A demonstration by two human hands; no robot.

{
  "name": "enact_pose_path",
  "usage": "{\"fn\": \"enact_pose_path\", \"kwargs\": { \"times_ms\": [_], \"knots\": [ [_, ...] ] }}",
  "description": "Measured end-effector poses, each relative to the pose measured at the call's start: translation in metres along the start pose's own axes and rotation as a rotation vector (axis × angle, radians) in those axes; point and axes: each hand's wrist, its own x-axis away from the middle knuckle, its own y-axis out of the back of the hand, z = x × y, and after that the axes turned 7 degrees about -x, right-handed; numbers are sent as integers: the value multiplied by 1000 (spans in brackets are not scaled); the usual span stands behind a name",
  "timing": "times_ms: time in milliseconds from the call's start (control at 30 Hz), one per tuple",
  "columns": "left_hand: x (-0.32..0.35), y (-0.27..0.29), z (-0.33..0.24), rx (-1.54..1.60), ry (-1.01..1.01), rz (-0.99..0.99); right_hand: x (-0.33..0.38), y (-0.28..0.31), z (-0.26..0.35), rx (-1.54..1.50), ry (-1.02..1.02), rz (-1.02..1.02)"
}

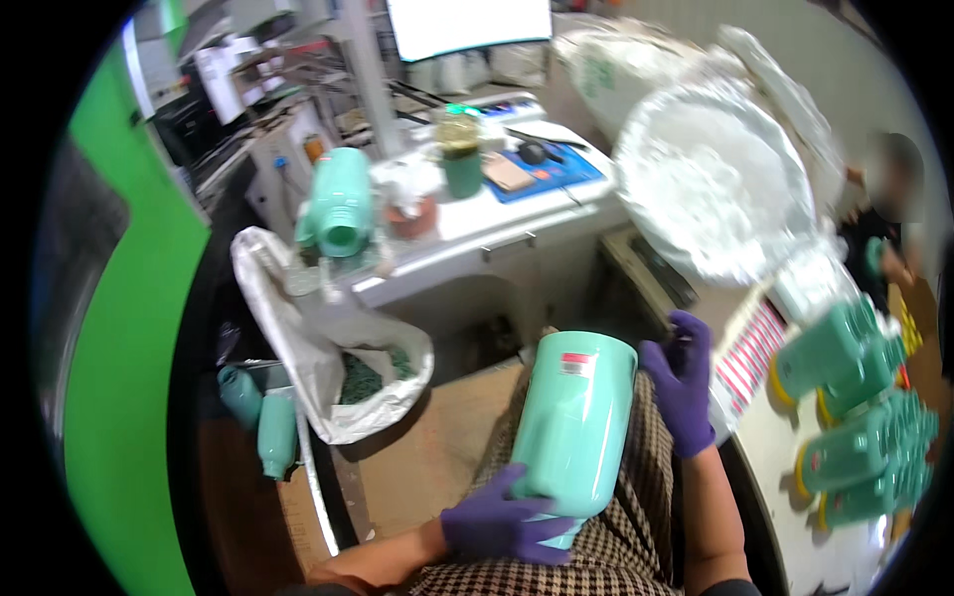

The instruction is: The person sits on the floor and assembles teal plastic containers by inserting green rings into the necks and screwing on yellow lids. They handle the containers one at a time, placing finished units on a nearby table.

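Note:
A large glossy mint-green plastic bottle lies tilted over my lap, its broad end away from me and its narrower end toward me. A small red and white sticker is on its side near the broad end. My left hand, in a purple glove, grips the bottle around its narrow end. Beside the broad end on the right, my right hand, also gloved in purple, has its fingers apart and holds nothing. Whether its thumb touches the bottle I cannot tell.
Several green bottles with yellow ends lie on the right-hand table. A white-lined bin of clear plastic pieces stands far right. On the left is a white sack with green scraps; another bottle lies on the white desk. A person sits far right.

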Motion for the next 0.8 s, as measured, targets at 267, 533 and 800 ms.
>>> {"fn": "enact_pose_path", "kwargs": {
  "times_ms": [267,533,800],
  "knots": [
    [122,93,-26,-105,1329,-773,-65,-199,9,399,900,546],
    [137,137,-20,159,1298,-1483,-127,-412,-23,839,822,556],
    [114,151,59,-285,1007,-1312,-6,-132,14,157,1108,562]
  ]
}}
